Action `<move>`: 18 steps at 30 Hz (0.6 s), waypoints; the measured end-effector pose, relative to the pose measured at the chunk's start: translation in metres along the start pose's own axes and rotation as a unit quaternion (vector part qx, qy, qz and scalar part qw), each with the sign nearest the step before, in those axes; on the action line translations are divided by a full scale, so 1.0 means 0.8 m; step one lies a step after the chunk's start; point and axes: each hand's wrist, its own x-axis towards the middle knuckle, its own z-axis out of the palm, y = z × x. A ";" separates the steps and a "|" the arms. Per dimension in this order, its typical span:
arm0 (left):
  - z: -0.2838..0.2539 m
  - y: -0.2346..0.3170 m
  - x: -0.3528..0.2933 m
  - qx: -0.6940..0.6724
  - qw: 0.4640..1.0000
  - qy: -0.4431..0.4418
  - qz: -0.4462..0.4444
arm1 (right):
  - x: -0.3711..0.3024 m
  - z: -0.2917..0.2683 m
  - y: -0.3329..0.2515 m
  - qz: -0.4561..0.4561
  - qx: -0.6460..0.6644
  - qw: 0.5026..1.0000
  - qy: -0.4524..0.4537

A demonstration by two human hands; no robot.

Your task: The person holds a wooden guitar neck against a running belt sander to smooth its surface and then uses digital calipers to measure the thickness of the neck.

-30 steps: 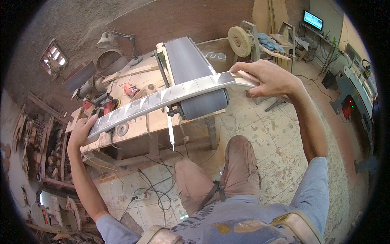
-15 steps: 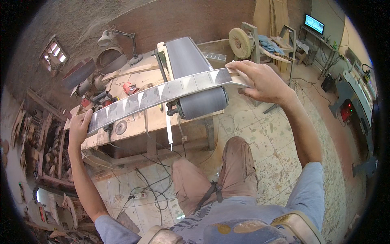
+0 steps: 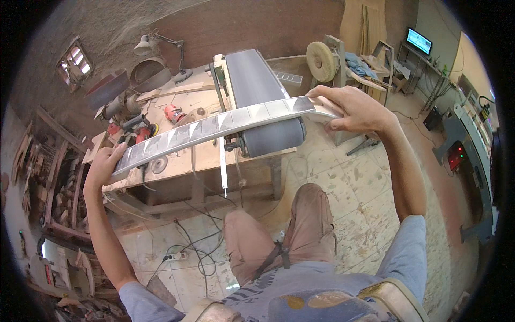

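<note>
Held with both hands a long instrument neck (image 3: 214, 126), dark on the upper face, with pale triangles and thin cross lines. Had the left hand (image 3: 103, 165) closed around the left end, with part of the fingers hidden behind it. Had the right hand (image 3: 360, 110) half closed at the right end, fingers above and thumb below, gripping the pale narrow part. Carried the neck crosswise before the body, with the left end lower in the view than the right one.

Saw just behind the neck, at its right half, a belt sander (image 3: 251, 78) with a grey belt and a thick front roller (image 3: 274, 137). Could not tell about contact between neck and roller.

Saw under the sander a wooden bench (image 3: 206, 166), and on it, left of the sander, a red power tool (image 3: 174, 114), a second red tool (image 3: 142, 135) nearer to the left hand, and a round disc (image 3: 159, 165) near the front edge. Noticed toward the back a lamp (image 3: 143, 45) with jointed arm. Found farther to the right a pale buffing wheel (image 3: 322, 61) and a lit monitor (image 3: 418, 41). Saw below, on the tiled floor (image 3: 354, 177), tangled black cables (image 3: 201, 252).
</note>
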 end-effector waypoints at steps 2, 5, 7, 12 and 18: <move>0.002 -0.002 0.002 0.002 1.000 0.005 0.011 | -0.002 -0.002 -0.001 -0.013 0.004 1.000 0.017; 0.007 0.003 0.004 0.016 0.999 0.036 0.037 | -0.004 0.013 0.007 -0.047 -0.012 0.995 0.082; 0.009 0.015 -0.001 0.035 0.995 0.068 0.063 | -0.004 0.021 0.007 -0.042 -0.029 0.993 0.109; 0.021 0.005 -0.001 0.062 0.981 0.145 0.117 | -0.008 0.044 0.009 -0.065 -0.096 0.970 0.215; 0.021 0.007 -0.002 0.065 0.978 0.155 0.124 | -0.009 0.045 0.005 -0.084 -0.097 0.966 0.224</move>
